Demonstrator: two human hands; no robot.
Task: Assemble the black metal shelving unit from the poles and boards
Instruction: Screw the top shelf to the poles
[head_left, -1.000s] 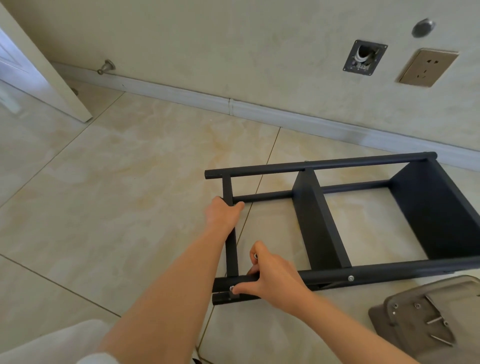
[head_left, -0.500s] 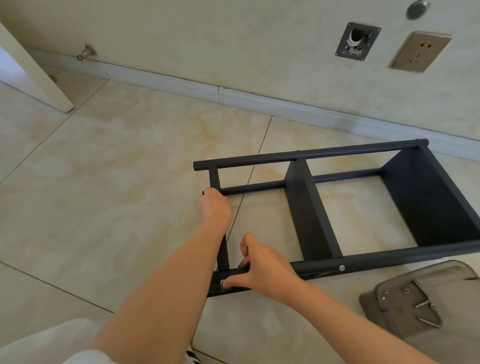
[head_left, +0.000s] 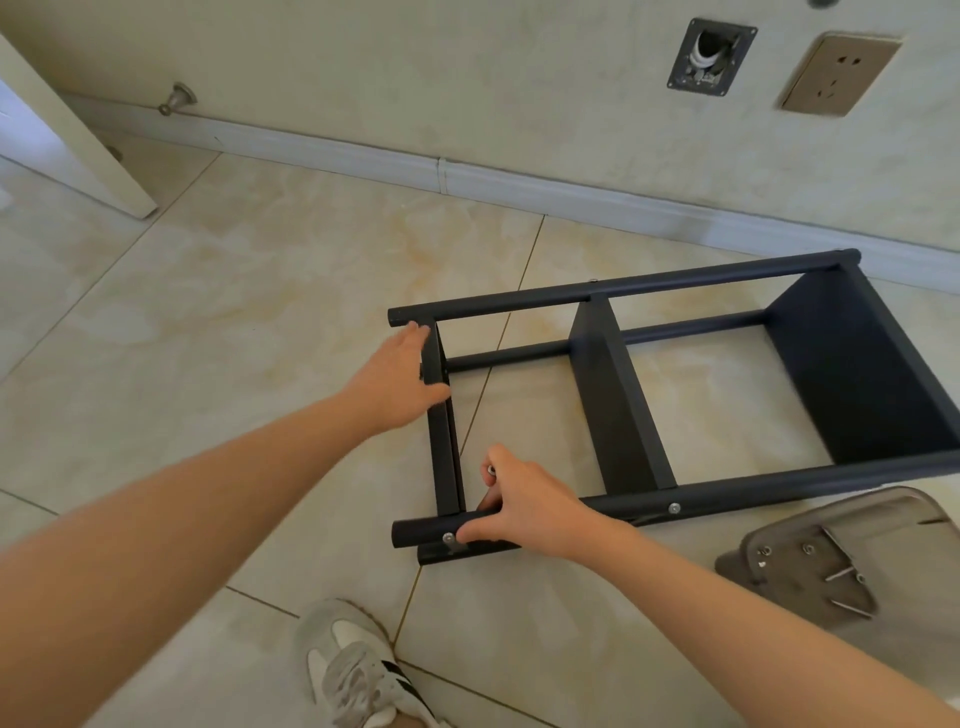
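Observation:
The black shelving unit lies on its side on the tiled floor. Its far pole (head_left: 623, 287) and near pole (head_left: 779, 483) run left to right, joined by an end board (head_left: 445, 457), a middle board (head_left: 618, 405) and a right board (head_left: 857, 374). My left hand (head_left: 397, 376) holds the end board's upper part just below the far pole, thumb wrapped over its edge. My right hand (head_left: 522, 512) grips the near pole's left end, beside a silver screw (head_left: 447, 538). A small silver piece (head_left: 491, 471) shows above its fingers.
A grey tray (head_left: 769, 551) with screws and metal pins lies at the right by the near pole. My shoe (head_left: 353, 670) stands on the floor below the unit. The wall with a socket (head_left: 841, 73) runs behind; a door (head_left: 62, 135) stands at the left.
My left hand has slid up the end board from its middle to just under the far pole. My right hand has stayed on the near pole's left end.

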